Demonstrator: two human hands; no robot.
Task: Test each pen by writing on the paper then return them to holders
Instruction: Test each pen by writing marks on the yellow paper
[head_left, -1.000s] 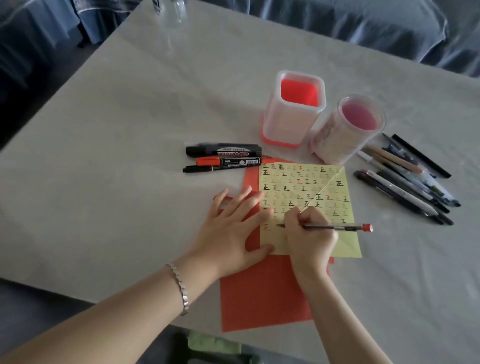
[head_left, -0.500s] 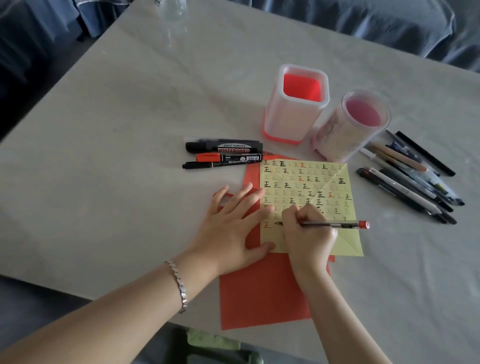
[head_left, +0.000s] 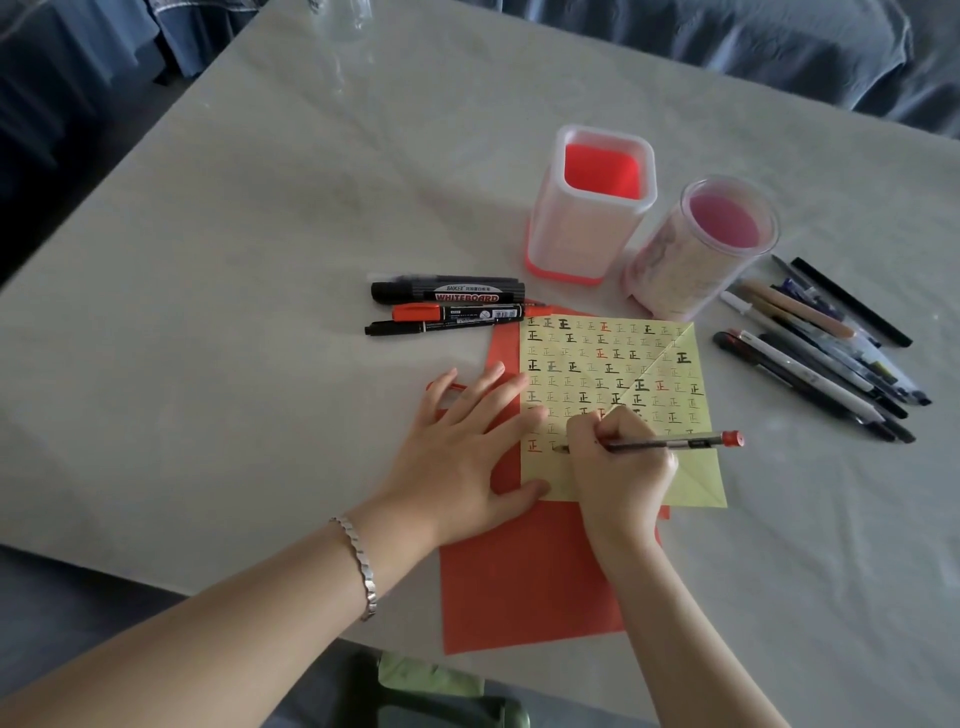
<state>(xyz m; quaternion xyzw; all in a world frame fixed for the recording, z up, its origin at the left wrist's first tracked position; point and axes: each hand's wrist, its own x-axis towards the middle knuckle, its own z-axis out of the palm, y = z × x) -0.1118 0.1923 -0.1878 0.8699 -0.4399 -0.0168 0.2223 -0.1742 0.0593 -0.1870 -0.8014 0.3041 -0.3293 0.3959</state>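
Observation:
My right hand grips a thin dark pen with a red end cap, its tip down on the lower left of the yellow paper, which is covered in rows of written marks. My left hand lies flat with fingers spread, pressing the paper's left edge and the red sheet beneath. Behind the paper stand two holders, a square white one with a red inside and a round clear one with a pink inside; I see no pens in either.
Three markers lie side by side left of the paper's top edge. Several pens lie in a loose pile on the right. A clear bottle stands at the table's far edge. Blue fabric surrounds the table.
The pen tip has crept slightly along the lower row of the yellow paper. My left hand stays pressed in place. The view shifted a little.

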